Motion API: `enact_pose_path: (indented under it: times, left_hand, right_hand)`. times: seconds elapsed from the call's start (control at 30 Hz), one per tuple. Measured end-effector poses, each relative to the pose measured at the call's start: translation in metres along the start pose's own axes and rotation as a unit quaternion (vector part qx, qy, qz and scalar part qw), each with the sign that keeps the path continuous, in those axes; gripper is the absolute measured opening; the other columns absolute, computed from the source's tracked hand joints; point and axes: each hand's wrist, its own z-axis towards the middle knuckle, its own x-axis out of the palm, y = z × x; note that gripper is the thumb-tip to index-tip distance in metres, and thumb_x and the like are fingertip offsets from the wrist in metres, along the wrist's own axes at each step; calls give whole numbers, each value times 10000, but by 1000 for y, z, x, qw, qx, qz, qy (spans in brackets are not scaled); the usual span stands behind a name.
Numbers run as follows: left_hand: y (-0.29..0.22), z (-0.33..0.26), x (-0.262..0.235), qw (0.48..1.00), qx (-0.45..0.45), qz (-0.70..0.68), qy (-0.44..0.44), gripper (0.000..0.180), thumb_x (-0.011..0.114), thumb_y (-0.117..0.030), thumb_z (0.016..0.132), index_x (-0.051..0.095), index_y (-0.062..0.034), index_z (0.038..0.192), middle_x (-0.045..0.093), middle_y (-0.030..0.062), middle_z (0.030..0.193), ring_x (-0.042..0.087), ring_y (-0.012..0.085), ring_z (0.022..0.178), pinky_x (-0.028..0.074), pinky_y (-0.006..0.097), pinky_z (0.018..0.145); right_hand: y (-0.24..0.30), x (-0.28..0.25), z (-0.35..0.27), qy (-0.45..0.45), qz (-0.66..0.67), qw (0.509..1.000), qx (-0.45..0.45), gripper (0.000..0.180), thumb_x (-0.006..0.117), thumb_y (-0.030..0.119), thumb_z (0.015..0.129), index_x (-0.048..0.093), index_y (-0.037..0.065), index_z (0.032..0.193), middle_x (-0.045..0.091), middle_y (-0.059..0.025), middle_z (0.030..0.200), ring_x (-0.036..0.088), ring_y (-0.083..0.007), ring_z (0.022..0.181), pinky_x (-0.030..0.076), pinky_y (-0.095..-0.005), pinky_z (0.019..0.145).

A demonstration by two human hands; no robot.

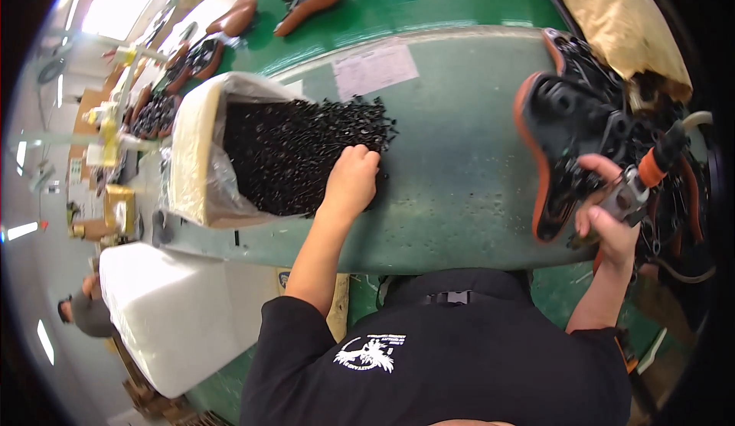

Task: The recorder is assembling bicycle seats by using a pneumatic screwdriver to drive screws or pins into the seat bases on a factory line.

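The saddle base (555,154), black underneath with an orange-brown rim, stands on edge at the right of the worktop (452,158), directly above the right hand (609,219). Its long axis runs roughly up and down in the head view, slightly tilted, with the underside turned toward the person; which end is the nose I cannot tell. The right hand is closed around a power driver (639,185) with an orange collar, and its thumb reaches up against the saddle base's lower edge.

Far to the left, the left hand (352,177) rests curled, knuckles up, on a heap of small black parts (291,154) spilling from a plastic-lined sack (195,150); whether the fingers have pinched one is hidden.

The saddle base looks only lightly steadied, so it could tip or slide off the worktop's near edge if the driver pushes it sideways. Loose parts at the heap's edge could scatter when the left hand pulls away. More saddles (310,1) lie beyond both hands, and a white block (164,311) sits below the left hand.
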Motion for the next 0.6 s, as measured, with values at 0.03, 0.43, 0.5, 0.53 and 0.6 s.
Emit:
enact_pose_path:
  times: [0.03,0.43,0.5,0.53,0.6]
  left_hand:
    - [-1,-1,2,999,17,-20,-44,42,647,-4,836,650,-29,870,614,138,913,599,352,910,525,463,821]
    - [-47,-17,-6,873,-138,-444,-146,33,643,23,1008,636,-2,1028,719,178,1258,714,250,1090,570,362,951]
    - [-80,-18,-19,714,-102,-684,-109,81,598,36,1030,617,6,1103,713,158,1131,699,240,1010,579,385,884]
    - [-93,-17,-22,641,-83,-760,-75,116,598,25,1034,628,12,1145,706,144,1076,693,240,972,580,384,850]
    - [-122,-16,-25,522,-67,-850,20,258,628,2,1036,619,45,1290,704,126,1048,706,210,944,597,352,816]
  right_hand:
    - [-6,5,3,50,11,998,28,640,625,10,762,528,-155,1373,679,-110,821,625,-123,562,504,-262,547]
    - [-10,7,2,106,-79,985,109,563,661,-3,775,614,-67,1332,736,-169,1106,647,-93,627,525,-250,594]
    - [5,17,-4,66,21,998,14,487,730,41,806,596,-41,1268,713,-211,1141,651,-123,639,530,-268,597]
    - [9,27,-2,65,80,993,-57,470,762,72,821,577,-26,1241,705,-219,1109,650,-142,637,533,-280,597]
    - [18,55,4,86,169,959,-212,515,779,127,842,536,16,1282,641,-176,1039,632,-184,621,553,-356,663]
